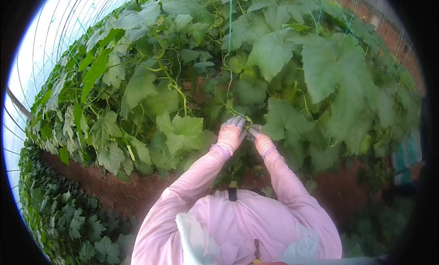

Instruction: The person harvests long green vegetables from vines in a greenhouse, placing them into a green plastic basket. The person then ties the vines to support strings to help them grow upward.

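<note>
A thin green vine shoot (247,120) with curling tendrils is pinched at the fingertips of both hands. My left hand (232,129), in a grey glove with a ribbed orange-pink cuff, grips it from the left. Close by on the other side, my right hand (259,136), gloved the same way, has its fingers on the same shoot; a broad leaf (286,119) overlaps its right side. From the shoot a pale stem runs up towards a green hanging string (230,25). Exactly where each fingertip meets the stem is hard to see.
Dense broad-leaved climbing vines (185,133) surround the hands, with a thick bare stem (175,83) at left. More strings (320,11) hang at upper right. Brown soil (99,186) separates this row from another plant row (79,224). Curved greenhouse plastic (44,45) rises at left.
</note>
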A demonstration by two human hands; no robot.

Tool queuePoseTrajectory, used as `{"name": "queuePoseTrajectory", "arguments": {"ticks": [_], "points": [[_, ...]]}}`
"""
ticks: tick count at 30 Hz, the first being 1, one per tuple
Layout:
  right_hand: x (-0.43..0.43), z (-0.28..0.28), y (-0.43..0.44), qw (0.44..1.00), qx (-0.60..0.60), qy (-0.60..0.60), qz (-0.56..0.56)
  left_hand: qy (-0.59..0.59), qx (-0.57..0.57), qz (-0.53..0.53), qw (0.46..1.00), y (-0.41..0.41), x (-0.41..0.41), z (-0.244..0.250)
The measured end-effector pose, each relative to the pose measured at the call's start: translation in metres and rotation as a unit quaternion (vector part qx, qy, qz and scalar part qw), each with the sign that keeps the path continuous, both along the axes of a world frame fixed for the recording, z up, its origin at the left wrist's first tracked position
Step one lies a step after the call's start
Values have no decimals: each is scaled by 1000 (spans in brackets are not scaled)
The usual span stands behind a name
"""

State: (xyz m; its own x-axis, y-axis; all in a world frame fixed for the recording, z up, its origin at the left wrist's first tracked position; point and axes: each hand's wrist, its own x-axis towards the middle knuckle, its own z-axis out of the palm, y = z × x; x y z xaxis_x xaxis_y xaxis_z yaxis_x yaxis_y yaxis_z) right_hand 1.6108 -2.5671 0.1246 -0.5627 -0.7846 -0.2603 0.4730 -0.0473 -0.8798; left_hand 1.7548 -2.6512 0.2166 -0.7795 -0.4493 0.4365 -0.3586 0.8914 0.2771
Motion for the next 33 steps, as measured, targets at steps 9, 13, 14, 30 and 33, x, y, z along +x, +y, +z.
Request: {"name": "queuePoseTrajectory", "arguments": {"ticks": [9,13,14,30,33], "points": [[36,74,17,999,-37,-8,4,215,-12,80,973,34,24,-4],[47,85,19,997,-47,-4,56,134,-52,89,986,17,34,6],[46,86,20,996,-51,-2,69,132,-46,75,987,18,37,20],[46,108,29,993,-75,50,75,183,-182,-82,963,-33,39,67],[39,95,25,996,-56,47,53,225,-29,-89,970,-40,29,62]]}}
